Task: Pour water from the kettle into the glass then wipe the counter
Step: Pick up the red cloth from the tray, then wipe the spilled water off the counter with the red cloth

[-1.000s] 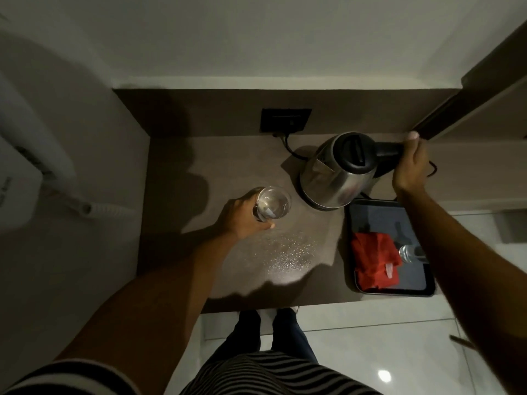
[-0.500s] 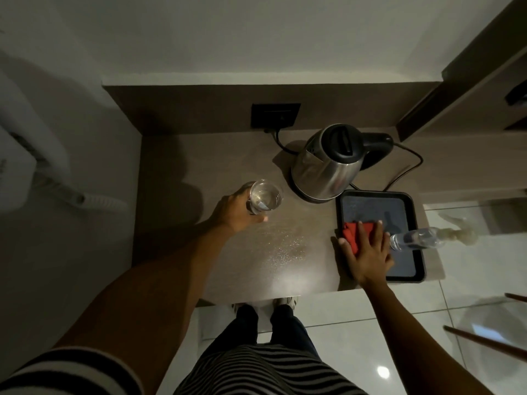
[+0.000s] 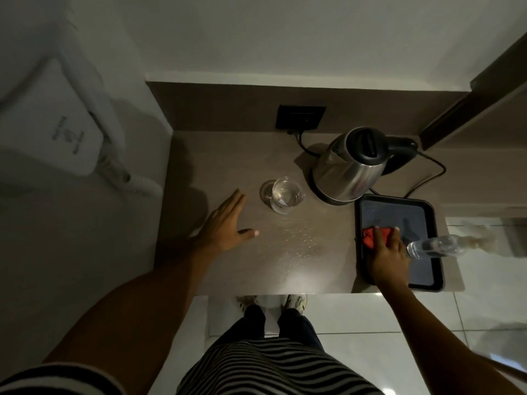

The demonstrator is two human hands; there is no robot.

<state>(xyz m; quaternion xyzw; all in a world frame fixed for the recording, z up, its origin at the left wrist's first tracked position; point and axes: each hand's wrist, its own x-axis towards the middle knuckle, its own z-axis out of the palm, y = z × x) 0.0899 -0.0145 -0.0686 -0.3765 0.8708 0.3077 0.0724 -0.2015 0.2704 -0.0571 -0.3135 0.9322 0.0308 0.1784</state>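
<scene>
Head view: glass [image 3: 286, 195] upright on counter [image 3: 205, 166], clear, water inside, at 9 o'clock of kettle [image 3: 349, 166], apart from it. Kettle steel, black lid, on base. Droplets [image 3: 299, 238] at 6 o'clock of glass. Left hand [image 3: 225, 223] flat, fingers spread, empty, near glass. Right hand [image 3: 385, 252] pressed on red cloth [image 3: 370, 236] in tray [image 3: 436, 263]; grip unclear. Bottle [image 3: 433, 246] lying across tray.
</scene>
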